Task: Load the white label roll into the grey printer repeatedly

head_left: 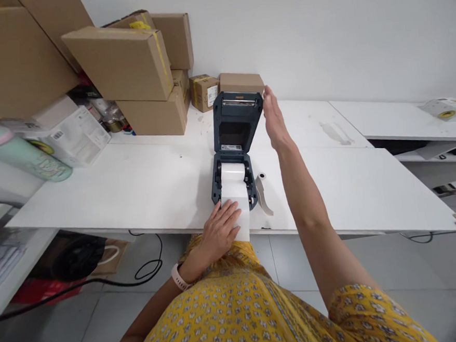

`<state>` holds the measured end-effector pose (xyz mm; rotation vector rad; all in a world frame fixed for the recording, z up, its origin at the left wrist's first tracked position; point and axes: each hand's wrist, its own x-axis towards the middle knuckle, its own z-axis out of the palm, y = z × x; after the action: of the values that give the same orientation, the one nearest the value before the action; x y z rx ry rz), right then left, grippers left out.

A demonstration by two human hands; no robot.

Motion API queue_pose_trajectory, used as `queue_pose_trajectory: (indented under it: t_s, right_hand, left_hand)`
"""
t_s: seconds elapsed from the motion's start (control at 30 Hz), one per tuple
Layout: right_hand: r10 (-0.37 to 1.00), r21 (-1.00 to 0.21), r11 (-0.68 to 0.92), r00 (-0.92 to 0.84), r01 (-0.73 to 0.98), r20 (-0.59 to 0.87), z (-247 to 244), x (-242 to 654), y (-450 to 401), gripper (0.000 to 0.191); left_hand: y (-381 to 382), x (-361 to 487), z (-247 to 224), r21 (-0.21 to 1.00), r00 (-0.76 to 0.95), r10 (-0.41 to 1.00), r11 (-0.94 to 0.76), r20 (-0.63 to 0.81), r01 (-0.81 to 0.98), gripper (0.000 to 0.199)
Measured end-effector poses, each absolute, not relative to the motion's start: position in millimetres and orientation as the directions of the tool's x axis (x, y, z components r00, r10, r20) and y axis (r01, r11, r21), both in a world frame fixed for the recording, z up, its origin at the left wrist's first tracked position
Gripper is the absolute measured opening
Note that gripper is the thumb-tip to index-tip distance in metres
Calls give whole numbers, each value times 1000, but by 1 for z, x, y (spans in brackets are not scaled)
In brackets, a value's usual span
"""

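A dark grey label printer [215, 178] stands at the table's front edge with its lid [217, 122] raised. Inside it sits a white label roll [233, 171], and a strip of label paper [244, 226] runs out of the front and hangs past the table edge. My left hand [221, 223] lies on that strip at the printer's front, its fingers stretched out. At the upper right side of the raised lid is my right hand [274, 116], fingers extended and held together; its palm side faces the lid, and the thumb is hidden.
A small paper roll [262, 176] with a loose tail lies right of the printer. Cardboard boxes [119, 64] are stacked at the back left, near a mint-green bottle [23, 151]. Behind the lid stands another box [241, 81]. A black cable [114, 281] hangs below the table [136, 193].
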<state>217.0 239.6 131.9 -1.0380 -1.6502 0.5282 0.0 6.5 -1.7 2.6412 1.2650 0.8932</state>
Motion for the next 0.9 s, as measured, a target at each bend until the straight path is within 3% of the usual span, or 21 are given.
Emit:
queue_pose_trajectory:
  t_s: [0.1, 0.2, 0.37, 0.53, 0.63, 0.77, 0.83, 0.9]
  right_hand:
    - [898, -847, 438, -108, 301, 426, 139, 206, 275, 76]
    - [890, -854, 452, -70, 259, 450, 141, 203, 267, 77]
    - [776, -735, 594, 6, 327, 630, 124, 202, 180, 55]
    - [746, -673, 627, -55, 392, 664, 79, 193, 99, 30]
    - [776, -688, 576, -29, 441, 630, 51, 187, 77, 26]
    - [805, -720, 514, 29, 465, 593, 27, 180, 66, 25]
    - [818, -755, 489, 72, 437, 571, 20, 176, 62, 23]
    - [840, -809, 444, 137, 385, 526, 15, 172, 59, 23]
  left_hand:
    - [2, -2, -1, 285, 499, 722, -665, 478, 690, 45]
    - [0, -2, -1, 269, 497, 709, -673, 501, 689, 43]
    - [0, -2, -1, 269, 467, 683, -684, 562, 678, 36]
    - [-4, -3, 3, 316, 447, 649, -723, 616, 614, 29]
    - [-10, -4, 9, 419, 362, 652, -729, 666, 541, 30]
    - [-2, -7, 21, 581, 19, 696, -612, 717, 536, 33]
    - [14, -8, 25, 709, -169, 764, -459, 622, 536, 36]
    - [35, -7, 25, 869, -290, 867, -264, 404, 419, 58]
